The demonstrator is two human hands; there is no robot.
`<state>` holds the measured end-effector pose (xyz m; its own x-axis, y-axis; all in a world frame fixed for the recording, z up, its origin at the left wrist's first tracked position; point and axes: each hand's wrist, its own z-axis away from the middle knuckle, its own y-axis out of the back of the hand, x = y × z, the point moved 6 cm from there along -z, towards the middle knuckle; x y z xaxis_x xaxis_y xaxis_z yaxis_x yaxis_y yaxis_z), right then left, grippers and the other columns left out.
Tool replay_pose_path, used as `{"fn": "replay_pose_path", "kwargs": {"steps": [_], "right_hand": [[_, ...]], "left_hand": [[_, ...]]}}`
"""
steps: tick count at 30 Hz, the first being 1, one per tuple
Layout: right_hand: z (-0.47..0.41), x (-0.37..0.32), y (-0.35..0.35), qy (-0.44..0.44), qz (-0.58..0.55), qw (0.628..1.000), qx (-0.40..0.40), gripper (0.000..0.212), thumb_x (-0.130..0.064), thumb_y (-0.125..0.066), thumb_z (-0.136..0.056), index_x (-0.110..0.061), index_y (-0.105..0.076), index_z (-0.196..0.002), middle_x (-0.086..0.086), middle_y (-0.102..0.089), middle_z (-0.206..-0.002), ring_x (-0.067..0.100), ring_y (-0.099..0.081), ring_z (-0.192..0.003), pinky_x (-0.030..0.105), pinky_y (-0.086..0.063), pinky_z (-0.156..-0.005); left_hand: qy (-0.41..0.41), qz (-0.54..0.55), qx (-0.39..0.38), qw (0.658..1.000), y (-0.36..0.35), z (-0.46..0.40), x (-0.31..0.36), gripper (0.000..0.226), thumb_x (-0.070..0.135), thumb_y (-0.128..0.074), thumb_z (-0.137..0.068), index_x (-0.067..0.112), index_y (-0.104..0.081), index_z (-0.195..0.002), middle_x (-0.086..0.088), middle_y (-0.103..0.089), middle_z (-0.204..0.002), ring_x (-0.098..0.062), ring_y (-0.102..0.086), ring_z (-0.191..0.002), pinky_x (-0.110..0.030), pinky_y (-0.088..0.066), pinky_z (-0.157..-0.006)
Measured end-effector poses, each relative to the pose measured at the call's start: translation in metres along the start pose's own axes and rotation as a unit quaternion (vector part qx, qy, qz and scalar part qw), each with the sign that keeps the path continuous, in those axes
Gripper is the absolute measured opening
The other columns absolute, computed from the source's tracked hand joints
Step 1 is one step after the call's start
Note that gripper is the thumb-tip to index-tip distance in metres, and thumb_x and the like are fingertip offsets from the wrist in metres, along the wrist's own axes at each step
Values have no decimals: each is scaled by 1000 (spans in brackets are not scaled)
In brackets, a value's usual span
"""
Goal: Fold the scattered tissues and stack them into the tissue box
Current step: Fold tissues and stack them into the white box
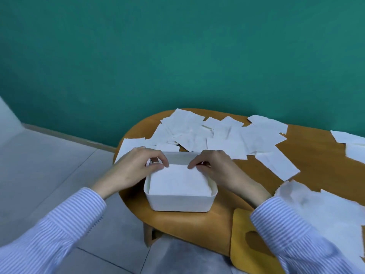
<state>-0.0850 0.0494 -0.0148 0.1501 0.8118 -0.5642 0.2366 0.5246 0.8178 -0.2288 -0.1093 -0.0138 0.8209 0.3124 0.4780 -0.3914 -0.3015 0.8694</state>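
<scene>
A white open tissue box (pixel 178 203) stands on the near left part of a wooden table (pixel 308 155). A folded white tissue (pixel 178 180) lies on top of the stack inside it. My left hand (pixel 134 167) pinches the tissue's far left corner. The far right corner is pinched by my right hand (pixel 217 167). Both hands hover over the far half of the box. Several unfolded white tissues (pixel 221 135) lie scattered across the table behind the box.
More loose tissues (pixel 331 206) lie at the right near my right sleeve, and others (pixel 351 143) at the far right edge. A yellow wooden lid (pixel 245 244) with a slot rests at the table's front. Grey floor lies to the left, a green wall behind.
</scene>
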Motion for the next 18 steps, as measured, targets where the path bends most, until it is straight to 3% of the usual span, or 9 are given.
{"fn": "replay_pose_path", "kwargs": {"steps": [2,5,9,11,13,18], "right_hand": [[-3,1,-6,13,43,999,8,28,-9,-57,-94,-30,-75,-101,-11,-67,-105,7,-59,-98,26,-45,-88],[-5,1,-12,39,118,992,13,28,-9,-56,-94,-30,-75,-100,-9,-69,-104,12,-63,-96,36,-45,-92],[-6,2,-10,63,174,982,23,32,-3,-59,-88,-30,-74,-96,-8,-68,-95,17,-62,-89,41,-47,-82],[-3,-2,-5,68,206,975,41,27,-11,-60,-90,-34,-72,-96,-9,-66,-98,19,-59,-91,38,-42,-82],[0,-7,-1,64,219,973,43,18,-26,-63,-92,-37,-70,-104,-12,-62,-110,18,-53,-101,36,-34,-88],[2,-19,-13,50,259,963,-61,30,-46,-64,-90,-40,-63,-119,-14,-60,-119,12,-48,-116,36,-19,-103]], "left_hand": [[1,-36,-2,999,-8,-1,-4,12,37,-61,-97,48,-65,-95,20,-63,-87,4,-48,-89,-24,-36,-68],[-25,-88,3,996,-10,-5,0,11,37,-59,-98,46,-65,-101,23,-60,-89,-3,-44,-88,-27,-36,-73],[-68,-207,32,975,-9,-6,13,15,41,-60,-96,43,-67,-109,17,-59,-97,-9,-37,-91,-31,-26,-75],[-88,-234,53,967,-9,-2,20,19,49,-62,-92,44,-68,-110,18,-56,-107,-11,-35,-98,-33,-23,-76],[-85,-219,27,972,-13,-1,24,26,56,-60,-91,46,-65,-114,20,-53,-113,-9,-32,-102,-33,-23,-81],[-56,-206,-79,974,-33,-8,27,38,61,-60,-90,44,-62,-124,20,-58,-113,-6,-37,-106,-35,-22,-84]]}}
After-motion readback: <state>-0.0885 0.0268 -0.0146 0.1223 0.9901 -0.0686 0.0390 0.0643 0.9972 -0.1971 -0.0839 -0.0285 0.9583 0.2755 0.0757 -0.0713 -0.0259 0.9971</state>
